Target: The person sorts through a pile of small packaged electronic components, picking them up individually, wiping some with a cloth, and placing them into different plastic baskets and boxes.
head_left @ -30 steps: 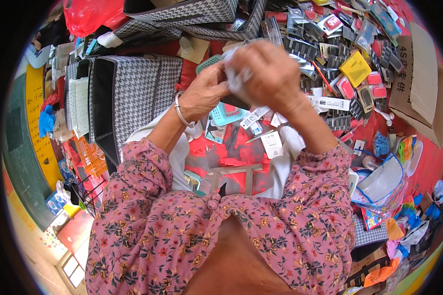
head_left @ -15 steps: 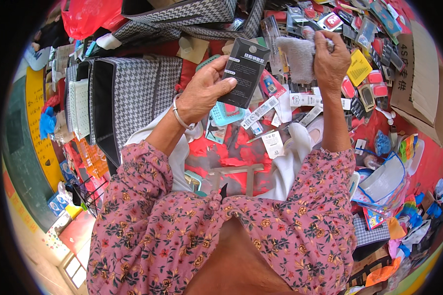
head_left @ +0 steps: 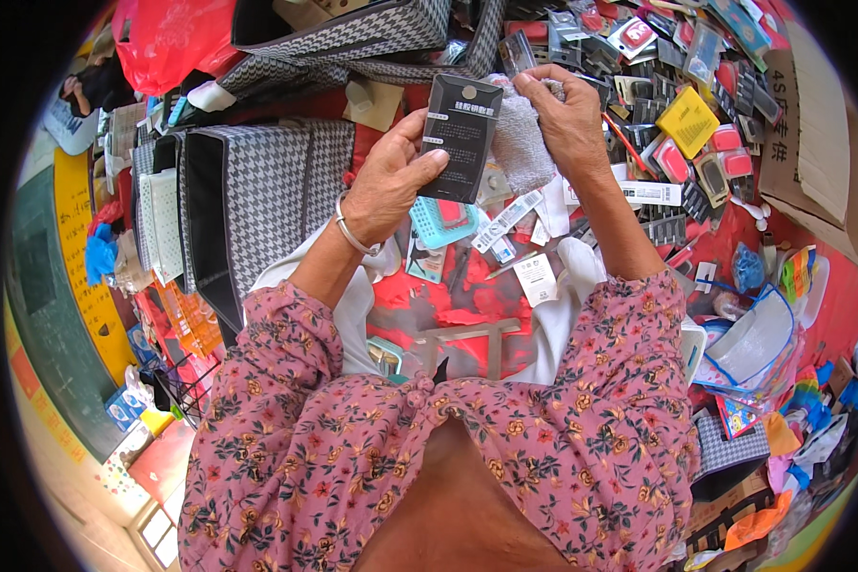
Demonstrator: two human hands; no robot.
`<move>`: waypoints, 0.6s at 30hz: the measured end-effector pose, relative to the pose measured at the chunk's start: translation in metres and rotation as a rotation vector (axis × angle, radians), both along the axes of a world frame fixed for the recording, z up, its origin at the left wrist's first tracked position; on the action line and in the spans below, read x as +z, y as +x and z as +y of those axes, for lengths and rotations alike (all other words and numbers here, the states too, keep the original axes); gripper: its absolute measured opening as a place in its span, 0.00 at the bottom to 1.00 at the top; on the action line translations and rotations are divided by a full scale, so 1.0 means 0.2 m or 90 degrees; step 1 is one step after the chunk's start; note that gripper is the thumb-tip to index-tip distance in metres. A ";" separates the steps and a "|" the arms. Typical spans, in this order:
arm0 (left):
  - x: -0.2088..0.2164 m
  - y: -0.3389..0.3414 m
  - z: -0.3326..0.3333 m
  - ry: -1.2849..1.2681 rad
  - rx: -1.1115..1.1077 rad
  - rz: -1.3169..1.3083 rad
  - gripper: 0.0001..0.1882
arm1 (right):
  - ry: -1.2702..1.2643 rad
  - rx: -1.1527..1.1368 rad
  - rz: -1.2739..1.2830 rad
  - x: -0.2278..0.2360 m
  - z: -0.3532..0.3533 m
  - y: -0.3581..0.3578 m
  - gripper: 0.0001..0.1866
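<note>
My left hand (head_left: 389, 179) is closed on a flat black package (head_left: 459, 143) with white print and a round hole near its top; the thumb lies across its face. Pinched in my right hand (head_left: 567, 119) is a grey cloth (head_left: 522, 153), which hangs down close beside the package's right edge. Whether the cloth touches the package I cannot tell. Below the hands lie a turquoise basket (head_left: 440, 224), a white strip with a barcode (head_left: 505, 221) and a white tag (head_left: 536, 278).
Many small packages and red-and-black cases (head_left: 672, 160) are heaped at the far right, with a yellow box (head_left: 687, 122) among them. A cardboard box (head_left: 825, 162) stands at the right edge. Houndstooth storage boxes (head_left: 276, 191) stand at the left and far side. A red plastic bag (head_left: 176, 43) lies far left.
My right hand has moved left with the grey cloth, bringing it next to the black package. The package has shifted slightly left and turned more upright.
</note>
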State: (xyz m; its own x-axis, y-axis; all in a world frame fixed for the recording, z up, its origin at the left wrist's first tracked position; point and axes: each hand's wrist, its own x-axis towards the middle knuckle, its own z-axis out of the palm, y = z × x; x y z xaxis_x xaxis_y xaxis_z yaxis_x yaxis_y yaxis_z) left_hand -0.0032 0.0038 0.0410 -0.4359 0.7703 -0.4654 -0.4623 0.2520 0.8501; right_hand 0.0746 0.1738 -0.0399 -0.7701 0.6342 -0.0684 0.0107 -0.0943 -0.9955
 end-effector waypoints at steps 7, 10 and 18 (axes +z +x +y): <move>-0.01 0.00 -0.01 -0.017 0.004 0.019 0.18 | -0.053 0.038 -0.006 0.03 -0.04 0.00 0.10; -0.02 0.00 -0.01 -0.015 0.008 0.021 0.18 | -0.059 0.053 -0.002 0.03 -0.04 -0.01 0.11; -0.03 0.01 0.00 -0.037 0.027 0.036 0.20 | -0.103 0.084 0.021 0.00 -0.05 -0.01 0.11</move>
